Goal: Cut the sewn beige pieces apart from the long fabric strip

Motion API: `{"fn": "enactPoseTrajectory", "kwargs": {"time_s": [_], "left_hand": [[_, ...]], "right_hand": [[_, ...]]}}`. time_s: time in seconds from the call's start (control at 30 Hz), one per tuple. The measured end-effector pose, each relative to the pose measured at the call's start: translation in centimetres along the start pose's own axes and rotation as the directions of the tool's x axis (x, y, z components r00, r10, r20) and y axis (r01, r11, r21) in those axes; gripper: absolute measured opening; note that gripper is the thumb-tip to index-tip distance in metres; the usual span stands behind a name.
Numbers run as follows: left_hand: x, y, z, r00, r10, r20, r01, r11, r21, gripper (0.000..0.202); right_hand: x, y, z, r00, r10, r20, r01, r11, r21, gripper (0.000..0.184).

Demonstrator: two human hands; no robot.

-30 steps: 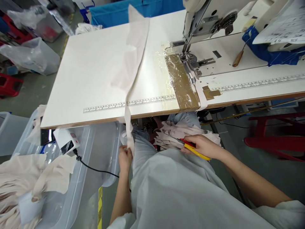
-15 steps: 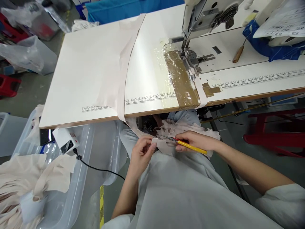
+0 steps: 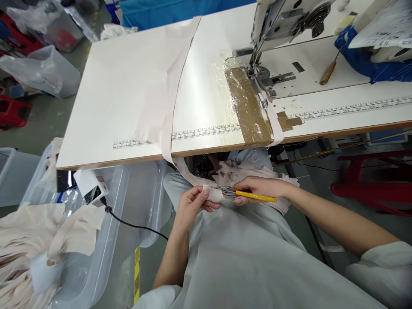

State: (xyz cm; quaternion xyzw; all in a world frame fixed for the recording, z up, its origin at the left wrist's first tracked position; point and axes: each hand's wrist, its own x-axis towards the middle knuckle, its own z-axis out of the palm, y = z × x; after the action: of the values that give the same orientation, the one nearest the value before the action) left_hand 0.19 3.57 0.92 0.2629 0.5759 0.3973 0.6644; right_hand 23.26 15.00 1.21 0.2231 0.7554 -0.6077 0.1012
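A long pale pink fabric strip (image 3: 174, 86) runs across the white sewing table (image 3: 122, 94) and hangs over its front edge down to my lap. My left hand (image 3: 191, 204) pinches the strip's end, fingers closed on it. My right hand (image 3: 260, 189) grips yellow-handled thread snips (image 3: 251, 196), whose blades meet the strip end beside my left fingers. A heap of pale fabric pieces (image 3: 254, 174) lies on my lap behind both hands.
A sewing machine (image 3: 283, 25) stands at the table's back right, with brown tape (image 3: 247, 107) in front of its needle. A clear plastic bin (image 3: 106, 223) with cloth sits at my left. A red stool (image 3: 376, 184) is at the right.
My left hand has come from beside my left knee to my lap, bringing the strip end to the snips. The strip on the table has settled flat.
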Motion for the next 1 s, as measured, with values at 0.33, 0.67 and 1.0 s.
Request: {"fn": "enactPoseTrajectory", "kwargs": {"time_s": [0.33,0.67,1.0], "left_hand": [[-0.1,0.2,0.5,0.997,0.037,-0.073,-0.038,0.999,-0.011,0.045],[-0.4,0.3,0.4,0.995,0.067,-0.076,-0.068,0.998,-0.014,0.039],[0.0,-0.7,-0.2,0.996,0.082,-0.02,-0.082,0.996,0.031,0.04]], "right_hand": [[0.2,-0.2,0.6,0.989,0.084,-0.118,-0.111,0.966,-0.235,0.06],[0.0,-0.7,1.1,0.978,0.052,-0.204,-0.112,0.949,-0.293,0.065],[0.5,-1.4,1.4,0.966,0.05,-0.253,-0.155,0.896,-0.415,0.054]]}}
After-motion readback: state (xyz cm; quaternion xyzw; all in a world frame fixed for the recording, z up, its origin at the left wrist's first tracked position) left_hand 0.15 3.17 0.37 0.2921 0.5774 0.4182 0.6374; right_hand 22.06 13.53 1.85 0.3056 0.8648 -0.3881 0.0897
